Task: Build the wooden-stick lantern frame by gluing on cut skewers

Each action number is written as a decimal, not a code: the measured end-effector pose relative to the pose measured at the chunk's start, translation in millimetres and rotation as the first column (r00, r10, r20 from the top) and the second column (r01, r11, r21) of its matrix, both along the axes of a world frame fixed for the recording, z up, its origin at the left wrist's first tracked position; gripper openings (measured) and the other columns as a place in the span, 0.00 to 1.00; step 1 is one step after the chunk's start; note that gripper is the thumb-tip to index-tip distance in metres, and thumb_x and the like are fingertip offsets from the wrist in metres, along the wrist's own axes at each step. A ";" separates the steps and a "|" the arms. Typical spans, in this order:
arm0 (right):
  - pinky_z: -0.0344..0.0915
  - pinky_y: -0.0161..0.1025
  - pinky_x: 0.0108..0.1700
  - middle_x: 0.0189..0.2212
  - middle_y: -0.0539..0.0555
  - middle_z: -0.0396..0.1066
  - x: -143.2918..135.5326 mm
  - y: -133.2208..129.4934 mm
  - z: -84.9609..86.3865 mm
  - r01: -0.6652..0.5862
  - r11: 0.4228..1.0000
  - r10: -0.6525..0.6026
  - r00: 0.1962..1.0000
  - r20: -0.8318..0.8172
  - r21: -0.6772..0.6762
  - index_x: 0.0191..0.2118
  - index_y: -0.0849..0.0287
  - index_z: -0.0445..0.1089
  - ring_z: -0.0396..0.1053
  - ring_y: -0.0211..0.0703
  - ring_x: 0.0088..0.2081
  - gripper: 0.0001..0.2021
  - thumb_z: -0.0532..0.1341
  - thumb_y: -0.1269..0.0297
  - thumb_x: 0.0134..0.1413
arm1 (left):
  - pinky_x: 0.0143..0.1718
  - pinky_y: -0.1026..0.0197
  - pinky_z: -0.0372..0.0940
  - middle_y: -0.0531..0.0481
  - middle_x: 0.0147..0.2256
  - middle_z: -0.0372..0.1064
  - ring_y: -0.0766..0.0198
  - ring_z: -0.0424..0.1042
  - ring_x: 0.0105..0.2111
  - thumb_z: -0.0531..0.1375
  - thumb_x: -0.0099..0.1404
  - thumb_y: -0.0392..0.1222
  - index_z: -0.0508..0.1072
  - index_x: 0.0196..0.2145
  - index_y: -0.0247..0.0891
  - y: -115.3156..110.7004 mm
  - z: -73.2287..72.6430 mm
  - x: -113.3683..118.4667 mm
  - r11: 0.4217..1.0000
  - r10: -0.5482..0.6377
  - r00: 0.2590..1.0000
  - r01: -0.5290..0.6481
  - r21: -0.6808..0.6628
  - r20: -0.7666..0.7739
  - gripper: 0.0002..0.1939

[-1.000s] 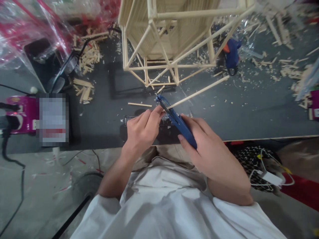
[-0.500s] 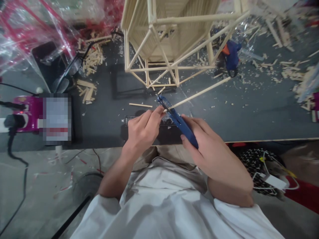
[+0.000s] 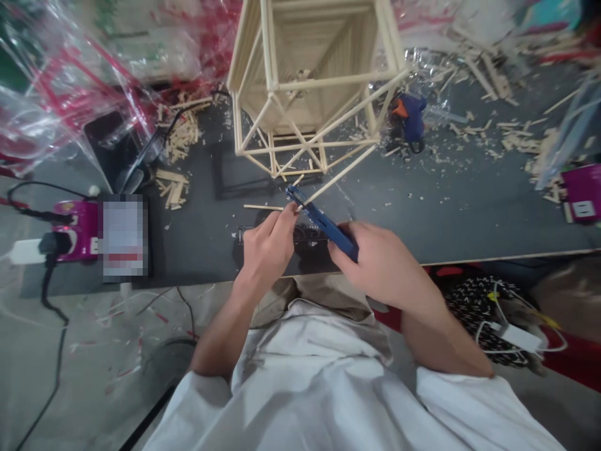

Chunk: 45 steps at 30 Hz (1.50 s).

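My left hand (image 3: 270, 241) pinches the near end of a thin wooden stick (image 3: 340, 174) that slants up and right. Wrapped round the handles of a blue cutting tool (image 3: 328, 227) is my right hand (image 3: 375, 260); the tool's jaws lie across the stick beside my left fingertips. Whether the jaws touch the stick is too small to tell. Just beyond stands a frame built of wooden sticks (image 3: 307, 145). A short loose stick (image 3: 263, 207) lies behind my left hand, and a dark ruler-like strip (image 3: 310, 235) lies partly hidden under both hands.
On the dark table (image 3: 197, 238) are a blue glue gun (image 3: 413, 122) at the right, stick offcuts (image 3: 173, 188), a phone-like black object (image 3: 106, 141), a purple power strip (image 3: 77, 232) and a box with a blurred face (image 3: 123, 235). Plastic wrapping (image 3: 70, 75) fills the back left.
The camera view has shifted, so the frame and glue gun appear further left. My hands still hold the stick and the tool, and the stick now looks shorter.
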State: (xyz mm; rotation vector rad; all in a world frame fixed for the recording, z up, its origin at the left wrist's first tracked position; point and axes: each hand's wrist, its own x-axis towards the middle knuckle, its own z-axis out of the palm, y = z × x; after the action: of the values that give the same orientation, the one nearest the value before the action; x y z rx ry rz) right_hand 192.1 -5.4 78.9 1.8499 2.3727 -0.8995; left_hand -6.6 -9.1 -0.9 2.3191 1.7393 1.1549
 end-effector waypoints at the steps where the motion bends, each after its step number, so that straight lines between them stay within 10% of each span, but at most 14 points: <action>1: 0.65 0.44 0.39 0.38 0.60 0.78 -0.6 3.3 1.7 -0.003 1.000 0.003 1.000 0.028 -0.024 0.41 0.59 0.73 0.76 0.56 0.39 0.10 0.57 0.60 0.66 | 0.30 0.70 0.62 0.47 0.30 0.77 0.69 0.74 0.29 0.48 0.82 0.44 0.79 0.53 0.34 0.2 -1.3 -0.2 1.000 0.012 1.000 -0.012 -0.003 0.006 0.21; 14: 0.63 0.45 0.36 0.41 0.68 0.81 -6.0 8.9 11.4 -0.081 0.997 0.079 0.983 0.166 0.007 0.43 0.62 0.75 0.80 0.63 0.42 0.23 0.50 0.48 0.72 | 0.32 0.64 0.65 0.41 0.36 0.81 0.61 0.78 0.31 0.49 0.80 0.47 0.79 0.53 0.34 6.0 -12.2 -4.2 0.998 0.049 0.998 -0.047 -0.044 0.035 0.22; 28: 0.62 0.42 0.38 0.43 0.65 0.81 14.6 -0.8 12.5 -0.193 0.976 0.186 0.980 0.077 0.096 0.40 0.60 0.74 0.79 0.58 0.44 0.20 0.53 0.50 0.72 | 0.36 0.62 0.64 0.40 0.41 0.81 0.59 0.79 0.37 0.48 0.79 0.40 0.76 0.58 0.35 -26.6 30.4 11.0 0.961 0.114 0.991 -0.128 -0.247 -0.070 0.20; 45: 0.64 0.44 0.39 0.48 0.65 0.71 6.8 -43.4 15.0 -0.225 0.944 0.176 0.963 0.206 0.243 0.52 0.64 0.68 0.75 0.57 0.46 0.12 0.56 0.64 0.68 | 0.30 0.65 0.58 0.46 0.30 0.76 0.66 0.73 0.28 0.48 0.81 0.41 0.78 0.43 0.35 -58.7 42.6 14.1 0.992 0.109 0.994 -0.111 0.052 0.032 0.19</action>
State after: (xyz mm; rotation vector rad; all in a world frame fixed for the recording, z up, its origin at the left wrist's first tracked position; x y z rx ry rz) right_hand 198.9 -48.7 93.9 1.6353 2.6051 -0.3939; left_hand 7.5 -67.9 41.7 2.2488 1.8704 1.2605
